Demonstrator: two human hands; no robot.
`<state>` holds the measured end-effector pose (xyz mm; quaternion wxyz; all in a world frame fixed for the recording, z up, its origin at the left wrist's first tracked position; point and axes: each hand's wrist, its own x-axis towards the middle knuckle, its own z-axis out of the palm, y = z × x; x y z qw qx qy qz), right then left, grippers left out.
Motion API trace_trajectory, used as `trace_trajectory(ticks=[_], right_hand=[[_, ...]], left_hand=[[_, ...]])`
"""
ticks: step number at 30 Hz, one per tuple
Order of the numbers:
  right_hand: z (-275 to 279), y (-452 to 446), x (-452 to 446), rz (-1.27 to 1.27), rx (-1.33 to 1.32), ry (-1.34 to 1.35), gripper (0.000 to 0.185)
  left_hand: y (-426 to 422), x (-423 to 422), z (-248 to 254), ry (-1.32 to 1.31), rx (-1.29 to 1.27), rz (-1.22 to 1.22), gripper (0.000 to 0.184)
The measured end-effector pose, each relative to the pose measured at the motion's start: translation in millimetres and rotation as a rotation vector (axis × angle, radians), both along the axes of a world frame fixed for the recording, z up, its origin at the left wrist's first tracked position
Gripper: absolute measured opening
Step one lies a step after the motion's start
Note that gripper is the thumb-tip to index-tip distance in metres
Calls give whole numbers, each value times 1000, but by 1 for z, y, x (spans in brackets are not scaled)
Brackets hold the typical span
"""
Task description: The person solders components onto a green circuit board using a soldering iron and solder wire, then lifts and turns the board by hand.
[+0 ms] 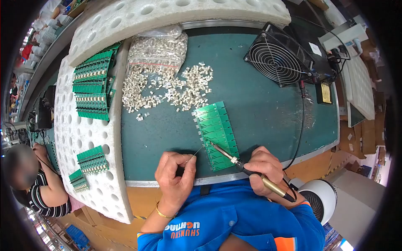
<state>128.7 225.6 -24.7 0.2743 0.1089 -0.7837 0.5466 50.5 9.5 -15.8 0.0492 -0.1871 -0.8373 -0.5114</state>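
Note:
A green circuit board panel (215, 134) lies on the green work mat, a row of pins along its left edge. My right hand (266, 169) grips a soldering iron (274, 186) by its handle, the tip slanting up and left over the panel. Pinched between the thumb and finger of my left hand (176, 170) is a thin solder wire (197, 152), which reaches toward the panel's left edge close to the iron's tip. Whether tip and wire touch I cannot tell. Loose white connectors (190, 88) lie heaped beyond the panel.
A clear bag of connectors (157, 52) lies behind the heap. White foam slabs (69, 138) at the left carry stacked boards (92, 85). A black fan (278, 58) stands at the back right, near a yellow sponge (326, 93). The iron's cable (302, 125) runs down the right. Another person sits at far left.

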Motion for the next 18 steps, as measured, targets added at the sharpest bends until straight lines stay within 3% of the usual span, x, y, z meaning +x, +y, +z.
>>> trace_trajectory(ticks=[18], right_hand=[[4,-2,-4,-56,-41,-90,18]], left_hand=[[6,1,1,-94,9,11,9]])
